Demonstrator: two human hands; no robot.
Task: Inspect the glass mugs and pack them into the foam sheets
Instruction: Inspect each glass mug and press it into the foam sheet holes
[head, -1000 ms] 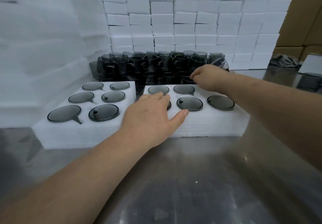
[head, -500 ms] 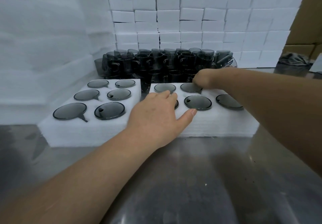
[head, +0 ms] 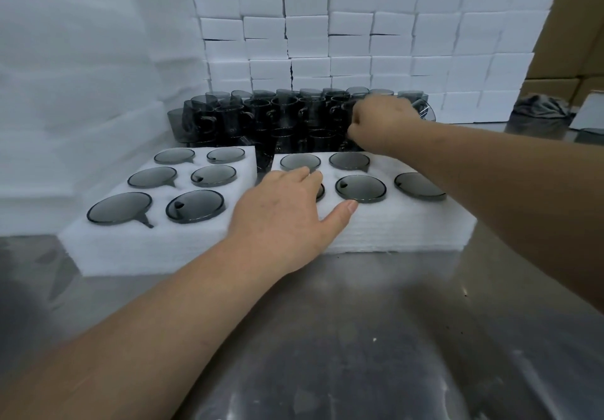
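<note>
My left hand (head: 284, 214) lies palm down on the right foam sheet (head: 408, 227), fingers straight and together, thumb spread wide. It covers most of the front-left pocket, where the edge of a seated mug (head: 321, 192) shows past my fingertips. I judge the purpose twofold: to press that mug home, and to pin the light sheet so it cannot slide on the steel table (head: 359, 338). My right hand (head: 380, 125) reaches over the sheet's far edge into the loose mugs (head: 261, 119) crowded behind it, knuckles up and fingers curled. What they close on is hidden, so I cannot tell whether it grips anything. A tilted mug (head: 425, 112) shows just beyond the knuckles and may be the one sought. Four further pockets of this sheet show dark glass flush with the foam, while the back-right pocket lies under my forearm, unverified. The left foam sheet (head: 163, 246), just beside, has all six pockets filled, with handle slots visible on some. Supplies appear placed for easy reach: the loose mugs stand directly behind both sheets, and a wall of foam blocks (head: 359, 27) rises behind them.
</note>
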